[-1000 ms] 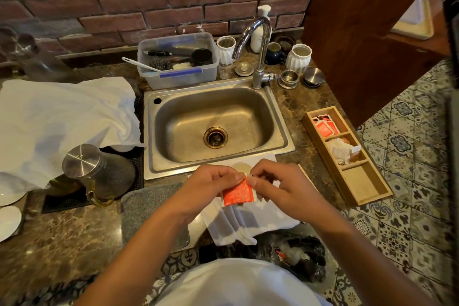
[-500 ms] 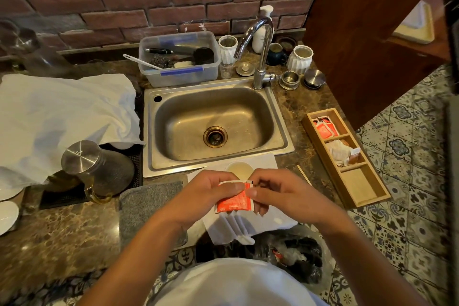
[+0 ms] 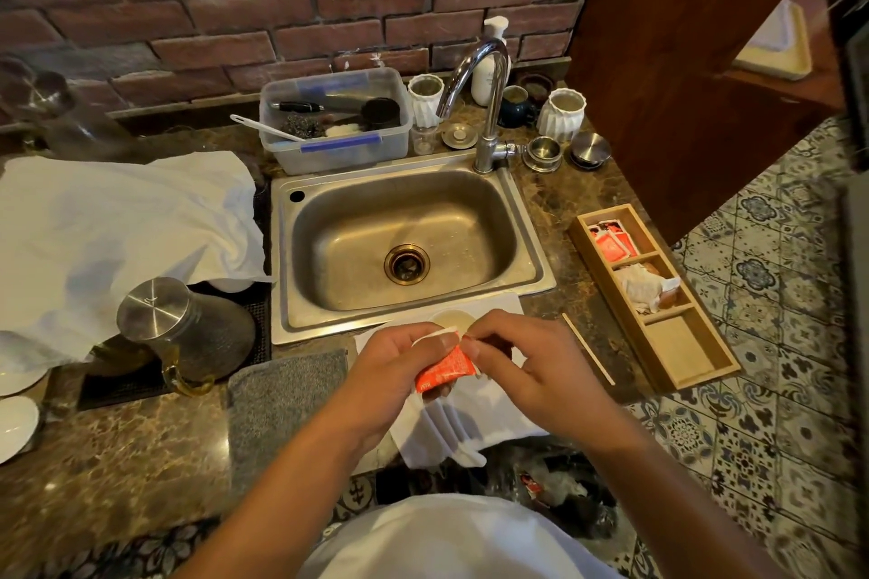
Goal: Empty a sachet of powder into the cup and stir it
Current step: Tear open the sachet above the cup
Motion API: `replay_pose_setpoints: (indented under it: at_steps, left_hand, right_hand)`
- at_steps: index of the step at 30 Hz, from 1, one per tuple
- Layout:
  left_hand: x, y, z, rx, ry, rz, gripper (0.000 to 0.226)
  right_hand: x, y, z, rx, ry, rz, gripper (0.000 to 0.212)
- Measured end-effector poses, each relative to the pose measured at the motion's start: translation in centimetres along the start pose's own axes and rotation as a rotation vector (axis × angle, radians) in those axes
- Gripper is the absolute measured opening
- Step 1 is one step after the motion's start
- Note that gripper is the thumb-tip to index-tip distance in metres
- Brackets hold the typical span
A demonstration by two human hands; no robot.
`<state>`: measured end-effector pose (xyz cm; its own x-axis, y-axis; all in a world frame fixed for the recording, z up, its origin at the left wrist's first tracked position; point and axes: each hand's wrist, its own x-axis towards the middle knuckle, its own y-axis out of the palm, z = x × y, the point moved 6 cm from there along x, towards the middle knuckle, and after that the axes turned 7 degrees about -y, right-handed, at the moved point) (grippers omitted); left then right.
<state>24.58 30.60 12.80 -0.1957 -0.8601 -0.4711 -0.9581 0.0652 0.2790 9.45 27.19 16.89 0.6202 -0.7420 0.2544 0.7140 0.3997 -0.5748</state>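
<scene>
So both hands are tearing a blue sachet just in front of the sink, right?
Not quite: the sachet is orange-red, not blue, as the head view shows. The rest holds: the left hand and right hand pinch it just in front of the sink.

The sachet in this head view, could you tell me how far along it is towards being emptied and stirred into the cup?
Done: an orange sachet has been picked, and its top edge looks partly torn. In hand: the left hand grips its body while the right hand pinches the top corner. Left: pouring into the cup, partly hidden behind the hands, then stirring, perhaps with the wooden stick lying beside the napkin.
</scene>
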Motion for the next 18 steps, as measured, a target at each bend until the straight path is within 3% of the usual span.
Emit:
replay_pose_setpoints:
  at_steps: [5, 11, 18]
  left_hand:
    - [0.0, -0.4, -0.6, 0.056, 0.002, 0.028, 0.020]
    - [0.2, -0.4, -0.8, 0.057, -0.035, 0.061, 0.023]
    - [-0.1, -0.1, -0.9, 0.113, -0.048, 0.177, 0.025]
  right_hand:
    - [-0.6, 0.0, -1.3, 0.376, 0.218, 0.032, 0.019]
    - [-0.3, 0.6, -1.6, 0.553, 0.293, 0.135, 0.007]
    - [0.1, 0.5, -1.4, 0.618, 0.299, 0.166, 0.014]
